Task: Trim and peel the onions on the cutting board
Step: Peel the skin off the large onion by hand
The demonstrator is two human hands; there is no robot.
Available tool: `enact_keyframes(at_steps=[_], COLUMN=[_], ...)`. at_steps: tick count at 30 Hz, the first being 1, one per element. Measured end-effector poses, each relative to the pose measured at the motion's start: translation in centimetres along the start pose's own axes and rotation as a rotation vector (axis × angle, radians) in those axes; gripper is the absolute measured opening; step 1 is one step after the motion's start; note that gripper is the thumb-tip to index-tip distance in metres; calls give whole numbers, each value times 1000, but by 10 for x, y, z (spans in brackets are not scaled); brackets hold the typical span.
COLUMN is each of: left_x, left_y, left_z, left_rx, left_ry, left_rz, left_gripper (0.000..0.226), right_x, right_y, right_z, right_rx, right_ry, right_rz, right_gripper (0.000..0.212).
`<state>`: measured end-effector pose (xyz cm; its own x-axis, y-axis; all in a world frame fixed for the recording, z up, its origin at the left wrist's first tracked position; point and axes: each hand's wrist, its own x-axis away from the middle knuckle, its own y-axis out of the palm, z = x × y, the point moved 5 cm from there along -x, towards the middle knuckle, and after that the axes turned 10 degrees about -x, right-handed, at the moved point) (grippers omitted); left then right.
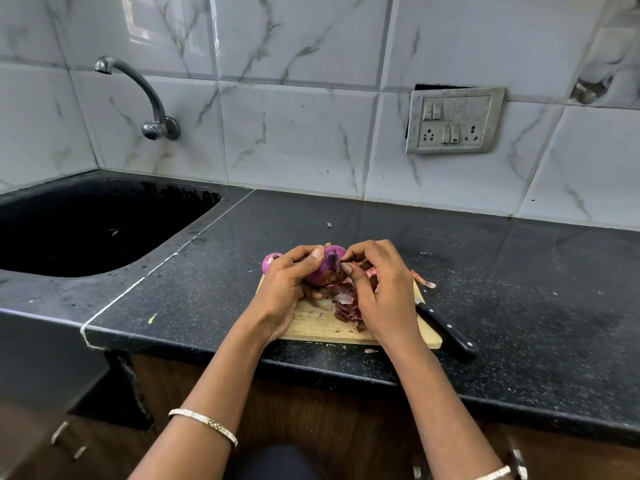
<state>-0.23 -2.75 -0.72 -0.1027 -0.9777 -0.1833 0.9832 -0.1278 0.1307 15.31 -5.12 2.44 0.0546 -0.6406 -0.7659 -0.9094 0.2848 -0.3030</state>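
Head view. Onion (327, 268) held just above far part of cutting board (322, 327), clamped in curled fingers of left hand (284, 292). Right hand (377, 292) at onion's right side, thumb and fingertips pinched together on a flap of dry skin. Second onion (270, 263) just behind left hand, at board's far left corner, partly hidden. Heap of peels (346, 308) on board under both hands. Knife (446, 329) lying untouched along board's right edge, handle reaching toward counter (519, 271) front edge.

Risks, as judged: skin likely to tear off in small strips if pinch took only the brittle outer layer, leaving patches behind. Onion slick once bared; loose left grip could let it drop and roll toward sink (86, 223). Knife handle near counter edge; a stray wrist or elbow could knock it off. Peel heap could scatter onto counter, a few bits already there.

Writing: none readable. Switch plate (453, 121) on wall unmarked at this distance; bracelet (204, 422) pattern not legible.
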Motion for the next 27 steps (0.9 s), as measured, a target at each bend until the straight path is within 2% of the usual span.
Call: enact_keyframes(at_steps=[2, 6, 15, 27], left_x=[0, 1, 0, -1], left_y=[0, 0, 0, -2], left_z=[0, 1, 1, -1], left_rx=[6, 32, 56, 25], left_ry=[3, 2, -11, -17], left_rz=[-4, 3, -10, 12], left_gripper=[50, 51, 53, 38], right_x=[1, 2, 1, 1], right_y=[-1, -3, -3, -3], right_z=[-1, 0, -4, -4], right_rx=[-18, -121, -102, -60], right_ry=[17, 105, 61, 16], right_rz=[9, 22, 18, 31], right_gripper=[5, 16, 10, 8])
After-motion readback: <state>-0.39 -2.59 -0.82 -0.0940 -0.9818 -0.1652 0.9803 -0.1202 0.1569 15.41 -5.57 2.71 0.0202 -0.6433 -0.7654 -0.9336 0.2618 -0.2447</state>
